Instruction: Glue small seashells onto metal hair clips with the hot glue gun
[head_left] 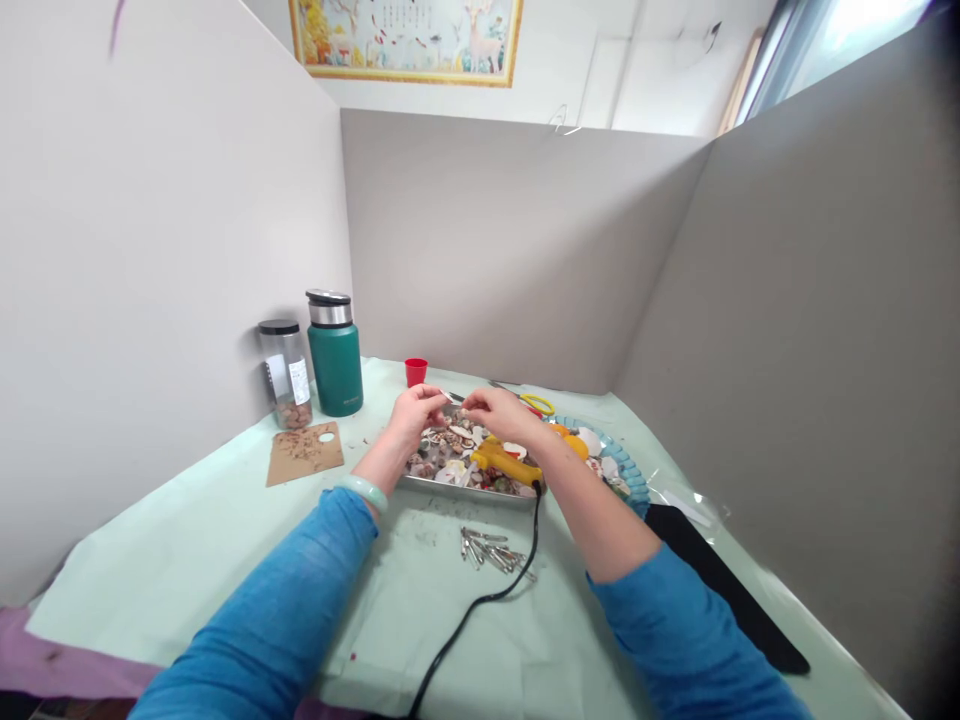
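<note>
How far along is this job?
Done: no finished piece I can make out. In hand: the left hand pinches a small pale piece, right hand close by. Remaining: probably the loose shells in the tray and the heaped metal clips; glue gun lies unheld.

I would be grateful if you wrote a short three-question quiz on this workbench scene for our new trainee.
1. Multiple choice: Which of these stands right beside the black-lidded jar?
A) a red cup
B) a green bottle
C) a blue plate

2. True or false: The pile of metal clips lies outside the metal tray, on the side nearer the person.

3. Short answer: What colour is the cord of the glue gun, and on which wrist is the pale green bangle?

Key: 1. B; 2. True; 3. Black, and the left wrist
</note>
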